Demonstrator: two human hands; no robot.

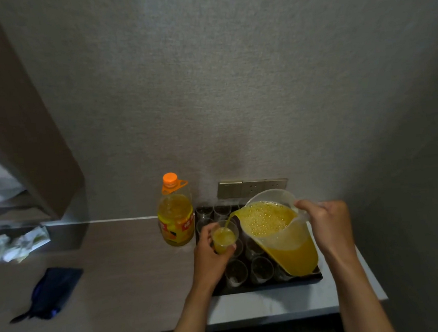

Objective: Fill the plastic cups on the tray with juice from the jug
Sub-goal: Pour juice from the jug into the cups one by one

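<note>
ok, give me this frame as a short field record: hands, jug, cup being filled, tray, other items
left hand: grips the plastic cup, held above the tray
right hand: holds the jug, tilted left
pour: juice stream runs from spout into the cup; cup partly full
tray: dark, holds several clear cups that look empty
juice bottle: upright, left of tray, orange cap on
counter: dark pouch and crumpled wrapper at left

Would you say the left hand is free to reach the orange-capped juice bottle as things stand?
Probably not yet: the left hand grips a clear plastic cup being filled, though the orange-capped juice bottle stands unobstructed just beside it.
</note>
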